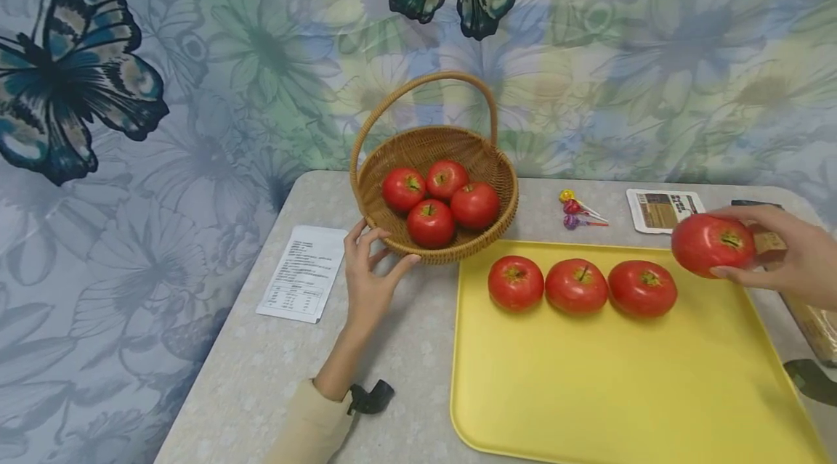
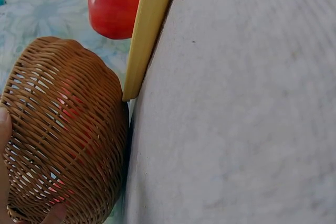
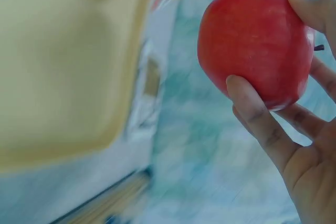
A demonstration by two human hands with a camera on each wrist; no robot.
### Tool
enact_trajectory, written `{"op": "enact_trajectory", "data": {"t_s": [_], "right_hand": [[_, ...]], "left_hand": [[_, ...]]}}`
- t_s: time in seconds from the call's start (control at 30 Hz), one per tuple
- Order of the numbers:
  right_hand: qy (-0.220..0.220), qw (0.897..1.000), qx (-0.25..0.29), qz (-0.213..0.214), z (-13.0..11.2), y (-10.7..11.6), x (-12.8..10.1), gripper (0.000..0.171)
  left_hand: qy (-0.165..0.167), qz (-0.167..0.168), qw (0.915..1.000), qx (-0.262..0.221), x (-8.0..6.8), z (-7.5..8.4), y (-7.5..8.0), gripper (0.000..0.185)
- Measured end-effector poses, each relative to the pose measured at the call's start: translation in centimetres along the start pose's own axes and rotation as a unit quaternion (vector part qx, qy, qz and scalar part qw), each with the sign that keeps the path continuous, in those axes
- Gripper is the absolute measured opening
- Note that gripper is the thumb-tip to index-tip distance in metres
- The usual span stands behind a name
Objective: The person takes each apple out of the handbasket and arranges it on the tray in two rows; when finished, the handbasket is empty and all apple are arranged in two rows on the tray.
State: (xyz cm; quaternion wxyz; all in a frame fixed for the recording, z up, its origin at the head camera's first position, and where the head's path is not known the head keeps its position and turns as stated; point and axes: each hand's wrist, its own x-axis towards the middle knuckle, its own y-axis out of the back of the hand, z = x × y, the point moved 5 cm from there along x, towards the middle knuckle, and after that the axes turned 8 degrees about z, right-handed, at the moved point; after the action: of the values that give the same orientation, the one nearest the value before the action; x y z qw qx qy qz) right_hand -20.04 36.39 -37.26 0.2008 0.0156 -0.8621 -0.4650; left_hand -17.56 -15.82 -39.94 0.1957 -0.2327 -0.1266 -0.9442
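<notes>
Right hand holds apple in curled fingertips above the yellow tray's far right edge, left hand spread against basket; loose fingertip hold risks dropping apple off-tray.

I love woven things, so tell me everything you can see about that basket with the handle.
The basket is round, woven of light brown wicker, with one arched handle over it. It stands upright on the grey table, at the far left corner of the yellow tray. Four red apples lie inside it. The left hand touches its near left rim with spread fingers. The left wrist view shows an open weave with red showing through.
</notes>
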Motion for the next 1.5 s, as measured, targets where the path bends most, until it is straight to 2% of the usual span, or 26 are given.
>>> {"op": "enact_trajectory", "data": {"t_s": [0.1,0.17,0.3,0.5,0.73,0.87,0.93,1.1,1.27,1.37,1.5], "right_hand": [[-0.034,0.999,0.02,0.015,2.5,-0.2,-2.3,0.078],[-0.046,0.999,0.018,0.01,3.6,-0.7,-3.5,0.076],[-0.068,0.997,-0.004,-0.041,4.6,-2.2,-4.7,0.077],[-0.083,0.99,-0.013,-0.11,4.3,-3.6,-5.0,0.079],[-0.104,0.978,-0.015,-0.181,4.0,-4.0,-4.3,0.081],[-0.11,0.975,-0.027,-0.191,3.6,-3.8,-4.4,0.084],[-0.109,0.976,-0.038,-0.184,3.3,-3.6,-4.5,0.088],[-0.048,0.991,-0.047,-0.119,1.0,-2.3,-3.3,0.093],[0.04,0.997,-0.029,-0.062,-3.9,-1.3,-0.2,0.09],[0.068,0.995,-0.009,-0.067,-7.5,-1.8,2.1,0.088],[0.105,0.988,0.037,-0.104,-12.1,-3.6,5.2,0.082]], "left_hand": [[-0.001,-0.001,1.0,0.003,0.0,0.1,0.2,0.051],[-0.001,-0.001,1.0,0.005,0.0,0.1,0.3,0.051],[0.004,-0.001,1.0,0.001,-0.1,0.0,0.5,0.052],[0.008,-0.006,1.0,0.0,-0.3,-0.2,0.6,0.052],[-0.014,-0.003,0.9999,-0.008,0.0,-0.1,0.5,0.049],[-0.014,-0.003,0.9998,-0.014,0.1,0.1,0.2,0.049],[-0.011,-0.004,0.9998,-0.015,0.1,0.2,0.1,0.05],[-0.007,-0.007,0.9999,-0.009,0.1,0.3,0.0,0.05],[-0.009,-0.003,0.9999,-0.005,0.1,0.2,0.2,0.048],[-0.01,-0.001,0.9999,-0.004,0.1,0.1,0.2,0.048],[-0.009,-0.001,0.9999,-0.008,0.0,0.0,0.1,0.049]]}}
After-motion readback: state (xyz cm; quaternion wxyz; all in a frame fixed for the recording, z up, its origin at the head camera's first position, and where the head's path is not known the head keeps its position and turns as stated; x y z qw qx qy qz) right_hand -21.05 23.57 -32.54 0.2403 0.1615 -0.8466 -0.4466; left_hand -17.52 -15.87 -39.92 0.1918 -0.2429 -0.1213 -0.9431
